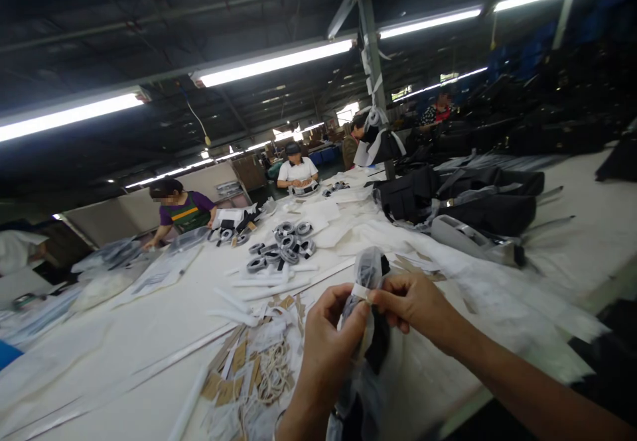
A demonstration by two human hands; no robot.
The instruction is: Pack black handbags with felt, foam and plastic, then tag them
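Observation:
My left hand (331,335) is closed around a dark strap bundle in clear plastic wrap (367,267), held upright above the table's near edge. A white paper band (360,291) crosses the bundle, just above my left thumb. Fingers of my right hand (411,302) pinch the band's right end, close to the left thumb. Below my hands the wrapped black material continues down toward my body, partly hidden by the left forearm. Left of my left hand lies a heap of cardboard tags, plastic scraps and pale strings (273,371).
Coiled grey straps (284,245) are piled mid-table, with white foam tubes (269,288) before them. Black bags (458,199) lie at right beside a metal post (373,56). Co-workers sit at left (186,212) and at the far end (297,168); others are farther back.

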